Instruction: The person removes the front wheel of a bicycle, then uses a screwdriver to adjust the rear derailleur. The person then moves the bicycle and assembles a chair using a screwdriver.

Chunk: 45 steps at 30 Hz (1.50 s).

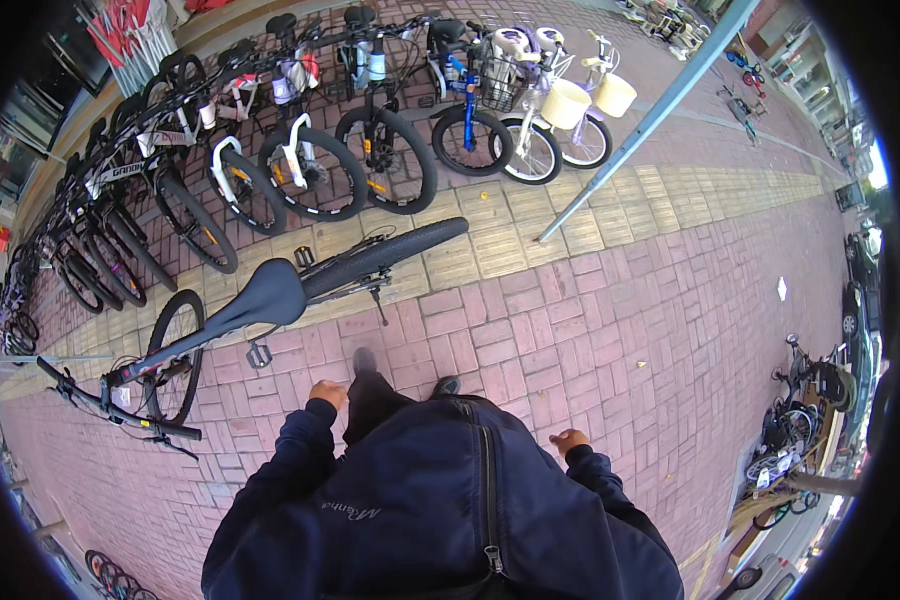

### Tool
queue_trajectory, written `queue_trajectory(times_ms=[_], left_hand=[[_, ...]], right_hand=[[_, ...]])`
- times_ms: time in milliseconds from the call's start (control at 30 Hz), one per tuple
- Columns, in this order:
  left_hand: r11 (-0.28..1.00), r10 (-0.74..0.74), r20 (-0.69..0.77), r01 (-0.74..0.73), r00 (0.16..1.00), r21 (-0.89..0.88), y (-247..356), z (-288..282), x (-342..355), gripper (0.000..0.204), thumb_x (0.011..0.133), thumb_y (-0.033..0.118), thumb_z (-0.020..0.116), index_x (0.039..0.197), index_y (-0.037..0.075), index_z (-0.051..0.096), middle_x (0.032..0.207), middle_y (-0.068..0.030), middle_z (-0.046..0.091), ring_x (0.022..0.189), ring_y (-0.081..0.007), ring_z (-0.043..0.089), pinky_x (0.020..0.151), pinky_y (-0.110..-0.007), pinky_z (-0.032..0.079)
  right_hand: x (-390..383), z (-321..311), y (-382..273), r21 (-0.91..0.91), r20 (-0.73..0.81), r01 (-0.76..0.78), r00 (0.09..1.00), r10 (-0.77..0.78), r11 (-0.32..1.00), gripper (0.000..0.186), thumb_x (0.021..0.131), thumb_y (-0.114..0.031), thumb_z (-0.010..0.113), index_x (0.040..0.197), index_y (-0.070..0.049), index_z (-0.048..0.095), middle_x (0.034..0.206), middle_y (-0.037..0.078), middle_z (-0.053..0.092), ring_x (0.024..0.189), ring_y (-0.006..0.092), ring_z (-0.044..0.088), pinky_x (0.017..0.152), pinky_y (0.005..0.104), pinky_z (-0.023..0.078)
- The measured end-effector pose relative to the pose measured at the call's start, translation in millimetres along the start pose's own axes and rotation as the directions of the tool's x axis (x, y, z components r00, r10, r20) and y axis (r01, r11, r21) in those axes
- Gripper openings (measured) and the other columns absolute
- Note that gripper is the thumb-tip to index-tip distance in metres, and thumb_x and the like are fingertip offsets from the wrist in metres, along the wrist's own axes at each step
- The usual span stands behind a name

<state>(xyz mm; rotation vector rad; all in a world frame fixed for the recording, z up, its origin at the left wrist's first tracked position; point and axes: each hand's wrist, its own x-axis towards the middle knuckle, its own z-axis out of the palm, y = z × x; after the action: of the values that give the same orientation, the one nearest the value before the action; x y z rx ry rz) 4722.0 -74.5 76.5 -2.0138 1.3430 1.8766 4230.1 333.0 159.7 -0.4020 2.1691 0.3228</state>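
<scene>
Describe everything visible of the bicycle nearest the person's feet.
The bicycle appears upright on the paving, ahead and leftward, facing left. Its black saddle looks padded; the dark frame shows a little red. The rear tyre is black and knobbly, the kickstand appears lowered, both pedals show, and the handlebar has black grips. Neither the left hand nor the right hand touches it.

Reddish brick pavement (570, 340) carries everything here, crossed by a band of ridged yellow tiles (450, 266). A black bike (270, 290) stands beside the person's dark shoes (448, 385). Beyond it, a long row of parked bikes (293, 160) lines the band. A blue pole (652, 112) meets the tiles; a white scrap (781, 289) lies farther right.
</scene>
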Motion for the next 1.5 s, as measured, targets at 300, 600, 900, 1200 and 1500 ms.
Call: queue_trajectory(times_ms=[300, 600, 900, 1200, 1500], left_hand=[[0.397, 0.273, 0.442, -0.519, 0.854, 0.757, 136, 124, 29, 0.039, 0.081, 0.041, 0.066, 0.091, 0.004, 0.076, 0.095, -0.0213, 0.072, 0.092, -0.0372, 0.069, 0.082, -0.042, 0.054], [0.496, 0.091, 0.977, -0.860, 0.191, 0.122, 431, 327, -32, 0.039, 0.095, 0.040, 0.062, 0.110, 0.006, 0.074, 0.103, -0.0125, 0.075, 0.094, -0.0269, 0.072, 0.086, -0.036, 0.053], [0.472, -0.224, 0.973, -0.869, 0.049, 0.152, 617, 505, -22, 0.040, 0.098, 0.038, 0.061, 0.107, 0.001, 0.071, 0.097, -0.0105, 0.074, 0.088, -0.0198, 0.068, 0.081, -0.033, 0.051], [0.242, -0.251, 0.890, -0.866, 0.380, 0.437, 729, 697, 58, 0.037, 0.090, 0.042, 0.070, 0.098, 0.006, 0.073, 0.082, -0.0087, 0.072, 0.078, -0.0178, 0.067, 0.073, -0.034, 0.051], [0.780, 0.035, 0.639, -0.421, 0.768, 0.463, 837, 795, 134, 0.026, 0.090, 0.027, 0.071, 0.096, 0.002, 0.071, 0.075, -0.0052, 0.067, 0.063, -0.0137, 0.062, 0.058, -0.029, 0.050]], right_hand=[[-27, -68, -64, 0.771, -0.060, 0.270, 0.932, -0.358, 0.576, 0.037, 0.092, -0.034, 0.070, 0.110, -0.002, 0.070, 0.100, 0.012, 0.073, 0.095, 0.0236, 0.069, 0.085, 0.0359, 0.053], [25, -243, -81, 0.894, -0.275, 0.446, 0.498, -0.823, -0.029, 0.031, 0.099, -0.013, 0.064, 0.126, 0.002, 0.063, 0.118, 0.009, 0.069, 0.113, 0.0154, 0.061, 0.099, 0.0284, 0.047], [150, -325, 5, 0.768, -0.203, 0.475, 0.817, -0.540, 0.430, 0.028, 0.091, -0.020, 0.064, 0.114, -0.005, 0.066, 0.098, 0.014, 0.071, 0.091, 0.0243, 0.068, 0.080, 0.0329, 0.051], [320, -478, 51, 0.408, -0.427, 0.525, 0.833, -0.352, 0.747, 0.021, 0.085, -0.027, 0.065, 0.093, -0.008, 0.072, 0.086, 0.016, 0.071, 0.083, 0.0360, 0.069, 0.074, 0.0437, 0.054], [454, -737, 143, 0.303, -0.100, 0.635, 0.763, -0.639, 0.711, 0.048, 0.089, -0.054, 0.061, 0.094, -0.008, 0.075, 0.096, 0.017, 0.071, 0.094, 0.0352, 0.067, 0.081, 0.0454, 0.052]])
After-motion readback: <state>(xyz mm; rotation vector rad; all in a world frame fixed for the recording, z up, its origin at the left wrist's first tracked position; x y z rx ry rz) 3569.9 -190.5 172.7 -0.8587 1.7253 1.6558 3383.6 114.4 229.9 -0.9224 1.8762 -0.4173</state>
